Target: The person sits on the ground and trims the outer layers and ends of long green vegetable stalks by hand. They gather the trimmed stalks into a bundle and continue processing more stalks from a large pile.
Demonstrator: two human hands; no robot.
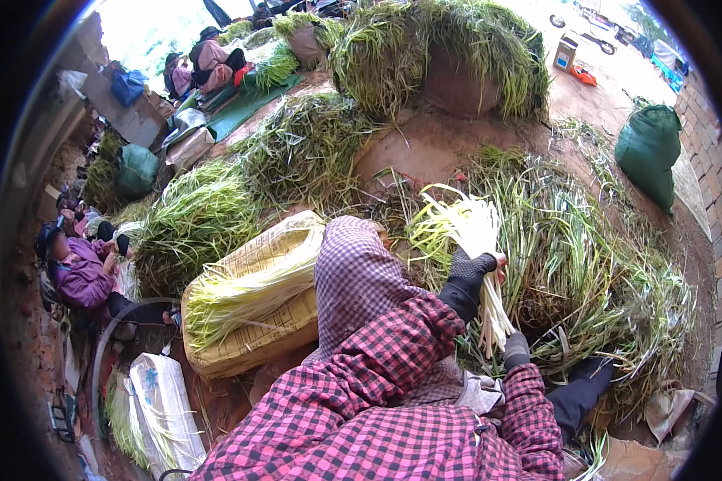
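My left hand, in a dark mesh glove with bare fingertips, grips a bunch of pale chive-like stalks around its middle. The loose yellow-green ends fan out at the upper left; the white ends point down towards me. My right hand, also in a dark glove, is at the tips of those white ends. Whether its fingers are closed on any stalk cannot be made out. A large heap of uncleaned green stalks lies just beyond and right of both hands.
Left of my knee, a yellow woven-sack bundle bears a layer of cleaned pale stalks. A white sack bundle lies at lower left. Green heaps extend beyond. A person sits at left. A green sack stands at right.
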